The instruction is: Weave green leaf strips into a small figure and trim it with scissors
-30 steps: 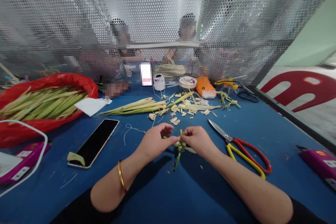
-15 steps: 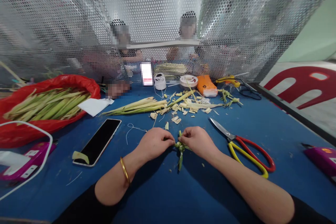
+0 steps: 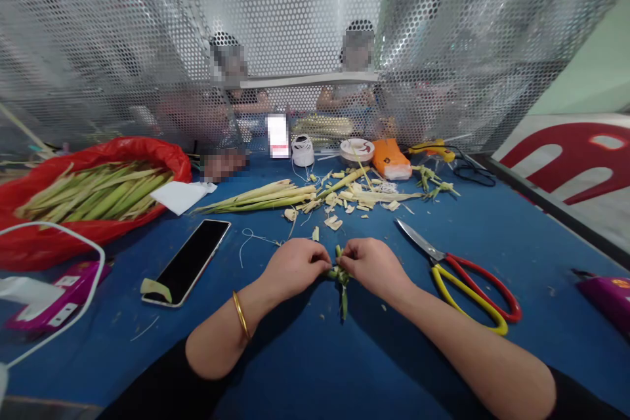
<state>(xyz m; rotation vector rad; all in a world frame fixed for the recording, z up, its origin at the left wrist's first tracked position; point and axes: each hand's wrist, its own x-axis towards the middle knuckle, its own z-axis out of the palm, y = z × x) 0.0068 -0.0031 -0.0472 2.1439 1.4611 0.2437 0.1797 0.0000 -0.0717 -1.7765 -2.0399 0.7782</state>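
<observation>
Left hand (image 3: 294, 268): fingers raised a second ago, now closed; grip narrow, pinching the left end of a small knotted green leaf-strip piece (image 3: 343, 277).
Right hand (image 3: 373, 268): grip narrow, pinching its upper part.
Knotting work: judged steadied from both sides.
Piece location: just below frame centre, at the flat blue worktop (image 3: 305, 374).
Piece condition: pale knot, darker tail downward, partly hidden.

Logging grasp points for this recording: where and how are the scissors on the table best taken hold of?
Best, I'd judge, by the red handle and yellow handle, the right hand coming from the near right. The scissors lie flat, with these loops spread toward the near right and the blades pointing away leftward, so that approach should keep clear of the tips.
</observation>
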